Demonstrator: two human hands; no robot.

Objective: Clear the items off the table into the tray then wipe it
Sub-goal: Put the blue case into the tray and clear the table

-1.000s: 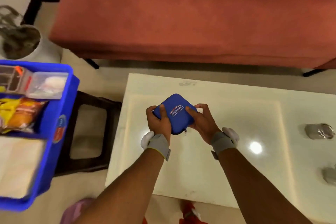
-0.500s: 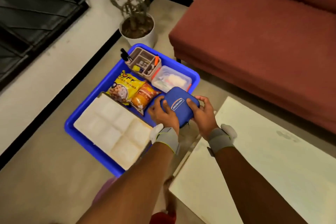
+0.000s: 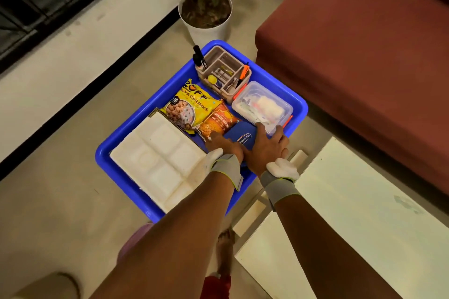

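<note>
A blue zip pouch (image 3: pixel 240 137) with a white label sits low inside the blue tray (image 3: pixel 155 102), between the orange snack packet (image 3: pixel 218 120) and the clear lidded box (image 3: pixel 263 107). My left hand (image 3: pixel 224 144) holds its left side and my right hand (image 3: pixel 266 144) holds its right side, fingers curled over the edges. The tray also holds a yellow snack bag (image 3: pixel 188 107), a white compartment plate (image 3: pixel 160 160) and a beige organizer (image 3: pixel 222 73) with pens. The white table (image 3: pixel 364 213) lies at the lower right.
A potted plant (image 3: pixel 206 11) stands just beyond the tray. A red sofa (image 3: pixel 364 43) fills the upper right. A dark stool is partly visible under the tray's near corner. Bare floor lies to the left, and my foot (image 3: pixel 224 250) shows below.
Both hands carried the blue pouch from above the table leftward and lowered it into the tray beside the clear box.
</note>
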